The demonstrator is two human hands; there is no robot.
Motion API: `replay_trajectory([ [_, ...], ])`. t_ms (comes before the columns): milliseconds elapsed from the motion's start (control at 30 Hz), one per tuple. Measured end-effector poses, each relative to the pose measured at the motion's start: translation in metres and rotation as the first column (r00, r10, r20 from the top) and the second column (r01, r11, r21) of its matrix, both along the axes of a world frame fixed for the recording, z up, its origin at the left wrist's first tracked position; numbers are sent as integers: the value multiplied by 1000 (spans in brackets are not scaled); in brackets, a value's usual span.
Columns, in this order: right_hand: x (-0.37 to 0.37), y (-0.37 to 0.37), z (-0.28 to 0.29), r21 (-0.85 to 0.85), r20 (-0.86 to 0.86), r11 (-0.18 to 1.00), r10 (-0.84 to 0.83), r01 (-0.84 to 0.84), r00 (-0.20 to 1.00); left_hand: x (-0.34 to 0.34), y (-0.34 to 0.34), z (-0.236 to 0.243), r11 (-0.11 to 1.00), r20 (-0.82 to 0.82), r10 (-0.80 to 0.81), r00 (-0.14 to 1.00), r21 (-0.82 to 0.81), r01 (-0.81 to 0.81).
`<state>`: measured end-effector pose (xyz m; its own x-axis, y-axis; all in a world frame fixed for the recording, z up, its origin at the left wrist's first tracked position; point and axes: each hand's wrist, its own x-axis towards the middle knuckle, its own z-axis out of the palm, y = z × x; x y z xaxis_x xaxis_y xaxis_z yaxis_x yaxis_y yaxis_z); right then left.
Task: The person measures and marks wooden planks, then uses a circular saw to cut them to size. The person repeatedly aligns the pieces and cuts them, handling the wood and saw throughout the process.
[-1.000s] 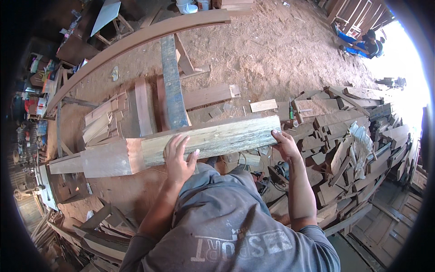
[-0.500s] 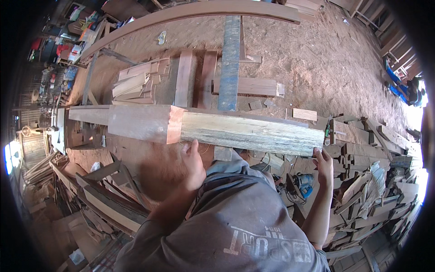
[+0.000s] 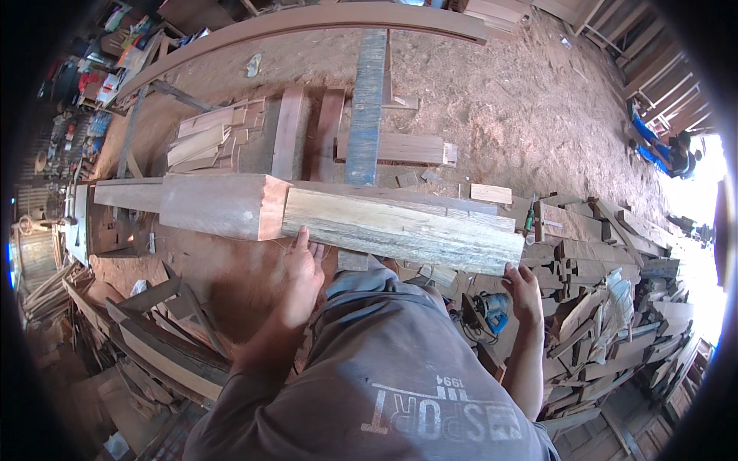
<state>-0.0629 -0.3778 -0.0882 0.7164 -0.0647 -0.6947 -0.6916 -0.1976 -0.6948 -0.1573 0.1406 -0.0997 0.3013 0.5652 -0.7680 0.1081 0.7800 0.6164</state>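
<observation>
My left hand (image 3: 304, 273) holds the lower edge of a pale, grey-streaked board (image 3: 403, 229) near its left end, one finger raised against the edge. My right hand (image 3: 524, 292) grips the same board at its lower right corner, fingers curled. The board lies at a slight slant, with a darker strip of wood (image 3: 369, 192) showing behind it. Beside its left end is a thick squared wooden block (image 3: 207, 206) with a narrower length of wood (image 3: 127, 196) extending left. A blue-stained plank (image 3: 365, 100) runs crosswise beyond them.
A long beam (image 3: 307, 17) spans the top. Loose boards (image 3: 207, 138) lie at upper left. A blue power tool (image 3: 492, 311) and screwdriver (image 3: 530, 215) sit at right, beside heaped offcuts (image 3: 600, 315). A person (image 3: 665, 154) is at upper right. Broken timber (image 3: 161, 346) fills the lower left.
The pale board's right end has come toward me, baring more of the strip behind it. My left hand has shifted onto the board's edge near the block. The view has swung since a second ago.
</observation>
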Motion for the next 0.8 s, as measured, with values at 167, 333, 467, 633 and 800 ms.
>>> replay_trajectory([
  [167,-31,-11,26,278,-174,952,-82,129,981,-19,-9,21,987,109,-159,981,-21,162],
  [333,-61,-64,-34,462,-165,835,-248,297,954,-25,-24,16,945,162,-306,938,-64,320],
  [467,-61,-104,-11,517,-64,803,-310,297,949,6,-41,36,904,202,-416,887,-12,427],
  [633,13,-94,98,361,77,809,-521,463,850,107,-55,74,803,459,-567,684,126,582],
  [800,104,-206,93,-444,486,896,243,-2,839,142,-51,34,-48,-397,-770,499,816,576],
])
